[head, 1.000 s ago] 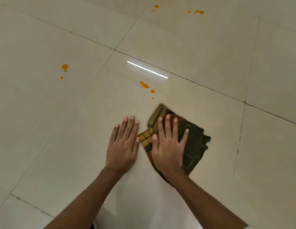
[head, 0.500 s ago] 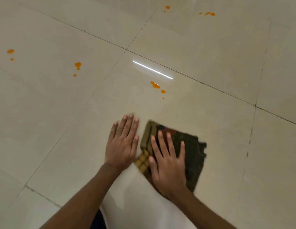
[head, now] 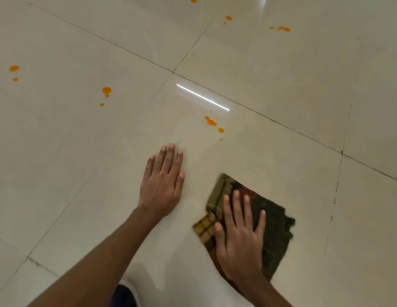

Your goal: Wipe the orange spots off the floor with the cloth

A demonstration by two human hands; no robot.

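A folded dark green and mustard checked cloth lies flat on the pale tiled floor. My right hand presses down on it, palm flat, fingers spread. My left hand rests flat on bare tile to the left of the cloth, a gap between them. The nearest orange spots sit ahead of the cloth, just below a bright light reflection. Other orange spots lie at mid left, far left and top right.
Dark grout lines cross the floor diagonally. A white and dark piece of clothing shows at the bottom edge between my arms. More orange drops lie near the top centre.
My right hand has slid the cloth toward me and to the right, away from the nearest spots. The gap to my left hand has widened. My left hand stays flat on the tile.
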